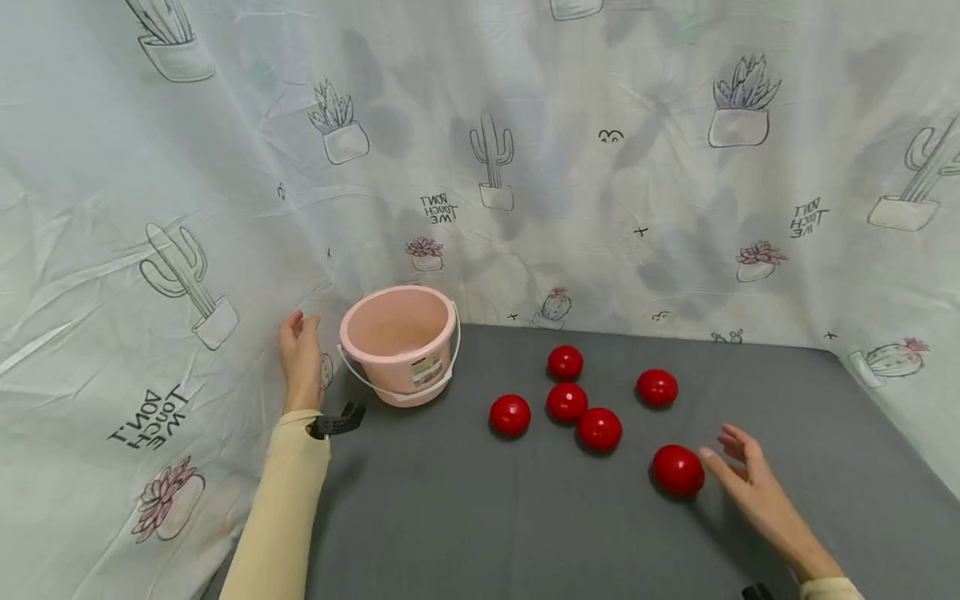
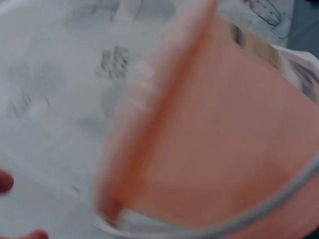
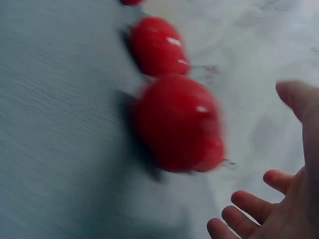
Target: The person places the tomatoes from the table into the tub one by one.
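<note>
Looks barely begun: holds nothing in the spread right grip (image 1: 759, 492), has a red ball (image 1: 678, 472) just left of it, five more balls (image 1: 567, 402) farther left on the worktop (image 1: 450, 500), and shows none in the pink bucket (image 1: 382, 373) right of the loosely spread, empty left grip (image 1: 302, 362).

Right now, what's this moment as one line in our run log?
left hand: empty, beside pink bucket | right hand: empty, next to nearest red ball | five other red balls: on grey table

White cloth (image 1: 585, 250) printed with potted cacti (image 1: 496, 197) hangs behind a dark grey tabletop (image 1: 450, 508).
</note>
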A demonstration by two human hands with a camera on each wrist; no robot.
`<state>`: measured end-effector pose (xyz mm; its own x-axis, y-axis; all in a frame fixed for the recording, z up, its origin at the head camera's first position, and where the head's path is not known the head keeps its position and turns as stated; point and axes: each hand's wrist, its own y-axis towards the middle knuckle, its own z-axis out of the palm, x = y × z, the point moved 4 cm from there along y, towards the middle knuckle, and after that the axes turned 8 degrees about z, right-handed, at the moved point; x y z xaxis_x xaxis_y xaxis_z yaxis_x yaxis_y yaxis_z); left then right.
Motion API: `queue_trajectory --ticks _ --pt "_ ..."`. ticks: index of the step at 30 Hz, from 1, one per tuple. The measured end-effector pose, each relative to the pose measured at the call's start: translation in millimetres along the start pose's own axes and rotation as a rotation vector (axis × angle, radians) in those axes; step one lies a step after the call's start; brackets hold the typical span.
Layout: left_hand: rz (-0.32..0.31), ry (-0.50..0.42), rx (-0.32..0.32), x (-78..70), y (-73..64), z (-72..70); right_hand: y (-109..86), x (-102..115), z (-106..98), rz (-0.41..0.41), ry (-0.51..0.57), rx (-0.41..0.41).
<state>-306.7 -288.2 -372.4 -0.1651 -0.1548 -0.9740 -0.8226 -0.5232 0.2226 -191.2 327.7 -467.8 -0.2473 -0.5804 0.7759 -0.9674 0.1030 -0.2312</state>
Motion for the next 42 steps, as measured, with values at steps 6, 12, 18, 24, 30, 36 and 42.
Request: queue_trajectory --ticks 6,12,18,24,30,36,42 --pt "-0.079 -0.050 0.157 52.4 -7.4 8.2 -4.9 -20.2 41.8 0.059 0.014 0.019" --pt "-0.087 -0.060 0.071 68.2 -17.3 12.7 -5.9 -19.8 54.0 0.020 -0.023 -0.015" --pt "-0.075 0.028 -0.032 54.1 -19.7 9.2 1.0 -10.1 56.1 0.005 -0.045 -0.009" --pt "-0.063 0.095 0.026 41.5 -20.0 16.7 9.9 -5.4 55.1 -0.009 -0.094 -0.046" --pt "-0.041 0.164 0.105 41.3 -21.9 24.9 13.4 -5.3 53.4 -0.040 -0.077 -0.133" --pt "-0.051 0.067 0.147 47.4 -19.5 35.3 16.2 0.5 45.5 0.004 0.033 -0.148" --pt "-0.016 -0.060 0.139 50.1 -13.7 54.6 26.2 17.8 31.7 0.020 0.428 -0.089"
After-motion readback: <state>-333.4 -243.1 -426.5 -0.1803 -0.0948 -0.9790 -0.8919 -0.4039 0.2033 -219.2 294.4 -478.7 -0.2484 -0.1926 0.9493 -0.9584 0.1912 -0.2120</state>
